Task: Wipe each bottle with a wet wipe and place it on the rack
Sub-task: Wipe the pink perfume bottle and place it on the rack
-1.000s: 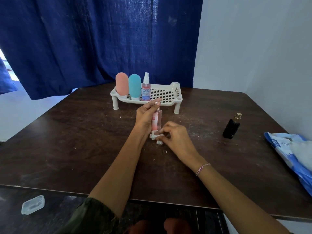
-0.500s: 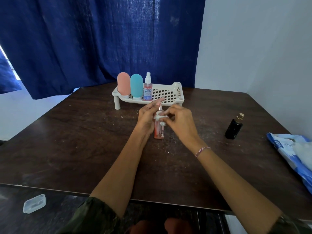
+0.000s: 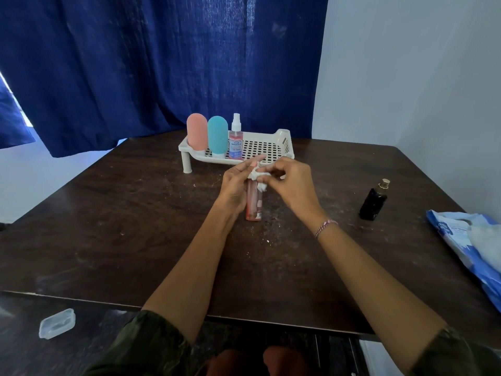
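One pink bottle [image 3: 253, 202] upright, left grip [image 3: 235, 185] clasping its body, right grip [image 3: 294, 183] pinching wet wipe [image 3: 259, 177] round its top

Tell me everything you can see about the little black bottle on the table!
The black bottle is small and dark, with a shiny surface that looks like glass or glossy plastic. On top sits a gold cap. It stands on its base, cap up, on the right side of the dark brown table, a little way left of the blue and white packet. Only the table touches it.
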Available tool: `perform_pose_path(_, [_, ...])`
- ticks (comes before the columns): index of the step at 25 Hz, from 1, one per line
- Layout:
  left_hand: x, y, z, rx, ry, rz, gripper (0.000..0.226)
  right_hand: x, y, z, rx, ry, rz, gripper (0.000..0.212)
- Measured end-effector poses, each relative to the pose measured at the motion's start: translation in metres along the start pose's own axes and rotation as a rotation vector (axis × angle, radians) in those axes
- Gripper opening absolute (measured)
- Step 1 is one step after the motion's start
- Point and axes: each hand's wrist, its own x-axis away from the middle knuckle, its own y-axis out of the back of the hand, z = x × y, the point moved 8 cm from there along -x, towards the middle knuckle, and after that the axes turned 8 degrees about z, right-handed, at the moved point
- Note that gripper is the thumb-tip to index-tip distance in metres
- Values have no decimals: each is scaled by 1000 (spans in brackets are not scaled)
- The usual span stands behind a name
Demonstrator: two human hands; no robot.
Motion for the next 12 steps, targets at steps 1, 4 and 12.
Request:
perform_pose_path(1, [-1,1,0,2,-3,1,26,-1,0,0,4,-1,0,25])
perform_pose_path(4, [1,2,-1,-13,5,-33,25,12,-11,-2,7,16,48,19])
perform_pose_path(12, [2,-2,-2,-99,-23,-33,23,46,-28,-1,89,51,146,15])
